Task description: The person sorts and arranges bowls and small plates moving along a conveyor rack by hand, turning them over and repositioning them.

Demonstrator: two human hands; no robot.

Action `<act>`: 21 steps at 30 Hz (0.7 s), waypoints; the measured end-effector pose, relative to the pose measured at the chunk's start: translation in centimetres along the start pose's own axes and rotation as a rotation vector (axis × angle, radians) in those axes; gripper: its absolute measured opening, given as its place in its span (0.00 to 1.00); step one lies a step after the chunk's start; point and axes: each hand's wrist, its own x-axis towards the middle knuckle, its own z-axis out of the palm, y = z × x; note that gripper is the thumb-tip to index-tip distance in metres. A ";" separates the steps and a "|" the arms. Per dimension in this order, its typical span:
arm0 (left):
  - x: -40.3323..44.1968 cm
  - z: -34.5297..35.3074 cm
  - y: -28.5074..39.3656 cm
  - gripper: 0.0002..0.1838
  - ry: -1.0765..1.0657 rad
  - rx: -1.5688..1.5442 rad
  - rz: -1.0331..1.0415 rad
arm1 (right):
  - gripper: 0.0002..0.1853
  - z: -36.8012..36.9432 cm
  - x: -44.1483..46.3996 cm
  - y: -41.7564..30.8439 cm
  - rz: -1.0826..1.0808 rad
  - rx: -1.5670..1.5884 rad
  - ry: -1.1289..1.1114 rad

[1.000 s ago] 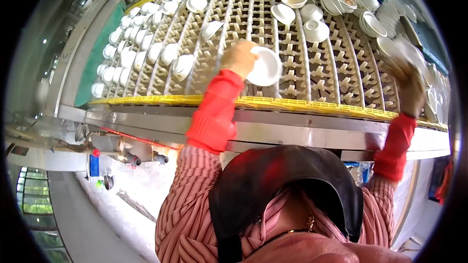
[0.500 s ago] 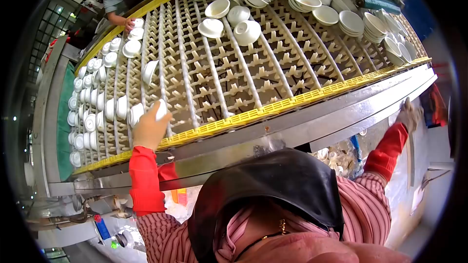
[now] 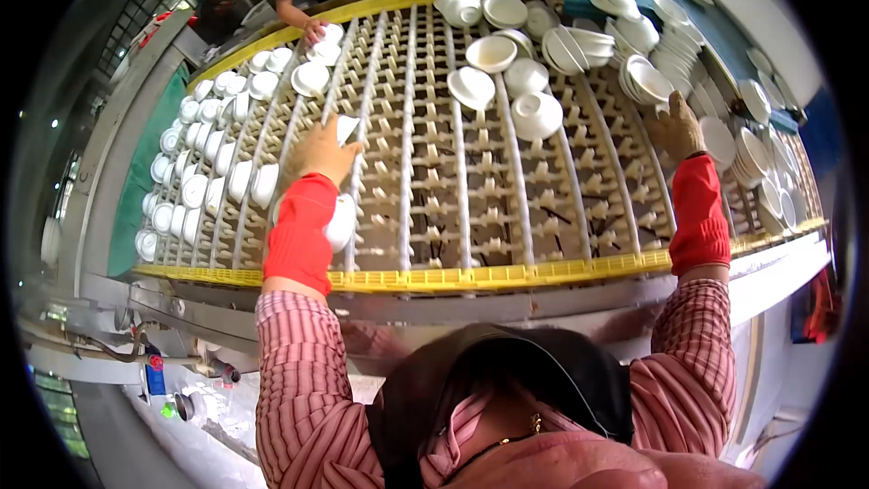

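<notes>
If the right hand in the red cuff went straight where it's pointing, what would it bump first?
The right hand would probably meet the stacked, round white bowls first; whether it already touches them is unclear.

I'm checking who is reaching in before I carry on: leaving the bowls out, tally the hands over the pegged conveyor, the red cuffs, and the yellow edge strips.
Hands: 3 (the wearer's left hand and right hand, plus a co-worker's hand)
Red cuffs: 2
Yellow edge strips: 2
Total: 7

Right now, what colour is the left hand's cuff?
Red; the cuff shows best in the head view.
</notes>
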 end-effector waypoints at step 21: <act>-8.0 2.7 -3.2 0.34 -0.008 -0.273 0.318 | 0.12 0.9 11.0 5.0 -0.929 -1.089 0.157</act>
